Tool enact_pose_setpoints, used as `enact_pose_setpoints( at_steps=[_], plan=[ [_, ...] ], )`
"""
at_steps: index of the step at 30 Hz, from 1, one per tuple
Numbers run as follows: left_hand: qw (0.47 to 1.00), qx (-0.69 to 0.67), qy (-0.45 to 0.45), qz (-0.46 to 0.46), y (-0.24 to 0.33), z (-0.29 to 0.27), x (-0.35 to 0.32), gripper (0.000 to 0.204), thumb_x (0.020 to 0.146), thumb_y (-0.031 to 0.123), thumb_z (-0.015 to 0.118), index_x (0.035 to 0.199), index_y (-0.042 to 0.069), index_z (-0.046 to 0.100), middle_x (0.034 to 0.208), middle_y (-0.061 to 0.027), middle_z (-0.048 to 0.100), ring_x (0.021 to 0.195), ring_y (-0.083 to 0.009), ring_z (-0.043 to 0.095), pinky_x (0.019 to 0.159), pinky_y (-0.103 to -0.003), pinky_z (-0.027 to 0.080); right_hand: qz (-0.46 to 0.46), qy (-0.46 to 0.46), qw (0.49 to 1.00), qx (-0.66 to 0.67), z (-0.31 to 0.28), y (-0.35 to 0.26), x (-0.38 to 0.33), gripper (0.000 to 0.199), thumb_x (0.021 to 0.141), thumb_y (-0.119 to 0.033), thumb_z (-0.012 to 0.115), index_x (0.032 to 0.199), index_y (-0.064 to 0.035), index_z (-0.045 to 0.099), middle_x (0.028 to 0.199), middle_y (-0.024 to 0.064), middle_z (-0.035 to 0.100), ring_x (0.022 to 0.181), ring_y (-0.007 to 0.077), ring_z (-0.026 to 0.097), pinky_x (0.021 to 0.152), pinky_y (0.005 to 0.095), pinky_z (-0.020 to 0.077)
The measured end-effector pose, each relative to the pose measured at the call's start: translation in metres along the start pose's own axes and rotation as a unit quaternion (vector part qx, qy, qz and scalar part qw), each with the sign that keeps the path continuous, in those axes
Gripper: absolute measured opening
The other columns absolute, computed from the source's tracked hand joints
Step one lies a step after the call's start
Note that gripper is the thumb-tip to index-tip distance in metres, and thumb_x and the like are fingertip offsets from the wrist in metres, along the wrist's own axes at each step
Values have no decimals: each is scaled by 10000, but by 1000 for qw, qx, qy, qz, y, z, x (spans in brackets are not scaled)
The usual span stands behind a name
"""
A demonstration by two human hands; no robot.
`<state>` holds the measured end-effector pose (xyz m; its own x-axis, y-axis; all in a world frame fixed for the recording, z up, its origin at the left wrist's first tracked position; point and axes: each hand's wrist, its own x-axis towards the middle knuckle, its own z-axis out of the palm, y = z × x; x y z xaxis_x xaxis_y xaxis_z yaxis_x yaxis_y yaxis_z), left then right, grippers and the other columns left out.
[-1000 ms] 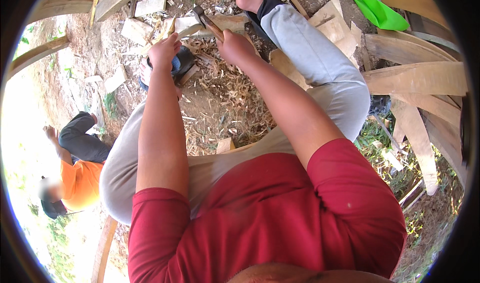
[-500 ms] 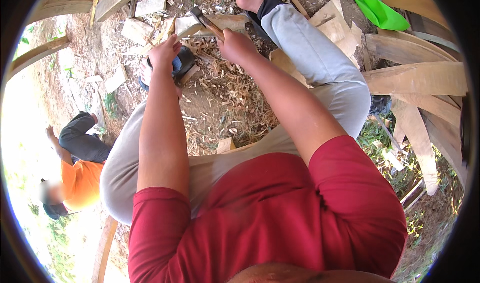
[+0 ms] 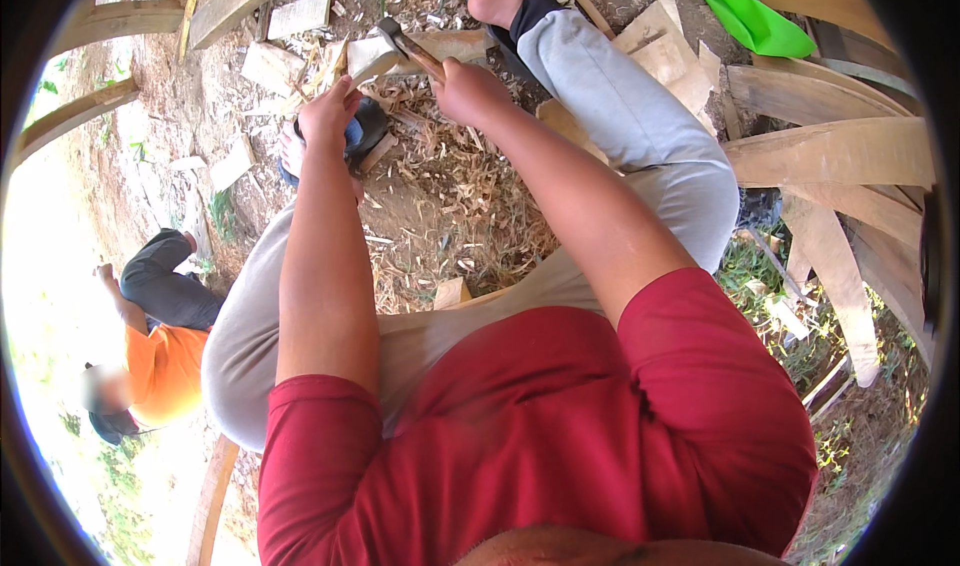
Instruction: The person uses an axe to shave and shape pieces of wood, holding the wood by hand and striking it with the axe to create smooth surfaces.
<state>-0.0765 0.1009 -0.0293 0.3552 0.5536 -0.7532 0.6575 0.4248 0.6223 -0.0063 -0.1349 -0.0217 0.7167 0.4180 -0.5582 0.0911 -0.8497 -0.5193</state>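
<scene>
My right hand is wrapped round the wooden handle of a small adze, its dark metal head pointing up and to the left. The head is over a pale wooden block on the ground. To the left, my left hand is closed, its fingers round the near end of a narrow piece of wood; its grip is partly hidden. The two hands are apart, with the adze head between and beyond them. My left foot, in a dark sandal, is just beside my left hand.
Wood shavings cover the ground between my legs. Curved planks are stacked on the right, below a bright green bag. Offcuts lie at the far left. A person in an orange top sits at the left.
Hands and adze stay in nearly the same place; the adze head has shifted very slightly. The view has moved a little.
</scene>
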Motion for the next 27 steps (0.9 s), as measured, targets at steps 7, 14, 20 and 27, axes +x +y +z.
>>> enact_pose_setpoints(
  at_steps=[7, 14, 20, 27],
  plan=[
    [999, -44, -12, -2, -5, 1, 7, 324, 960, 160, 775, 1134, -106, 712, 1017, -154, 747, 880, -219, 754, 776, -252, 650, -4, 23, 1000, 17, 5, 2, 4, 357, 1001, -339, 603, 1172, -26, 614, 993, 222, 741, 967, 415, 725, 864, 530, 563],
    [996, -84, -33, -3, -13, -8, 11, 307, 952, 132, 780, 1130, -106, 703, 1050, -174, 735, 885, -222, 755, 736, -237, 656, 2, -3, 1000, 25, 2, 7, 2, 383, 990, -346, 610, 1188, -18, 620, 1044, 234, 739, 996, 411, 721, 881, 522, 561],
    [995, -95, -38, -12, -22, -15, 22, 314, 960, 139, 775, 1140, -106, 695, 1043, -160, 731, 904, -221, 752, 758, -224, 651, 12, 20, 997, 74, -9, -2, 8, 407, 993, -371, 604, 1188, -14, 621, 1053, 244, 738, 1007, 415, 720, 888, 520, 561],
    [996, -72, -52, -16, -18, -15, 19, 293, 981, 135, 749, 1179, -75, 694, 1064, -133, 739, 961, -186, 742, 796, -202, 632, -16, 25, 999, 28, -2, 6, 13, 381, 1003, -367, 597, 1152, -17, 615, 996, 245, 737, 951, 414, 726, 857, 521, 565]
  ],
)
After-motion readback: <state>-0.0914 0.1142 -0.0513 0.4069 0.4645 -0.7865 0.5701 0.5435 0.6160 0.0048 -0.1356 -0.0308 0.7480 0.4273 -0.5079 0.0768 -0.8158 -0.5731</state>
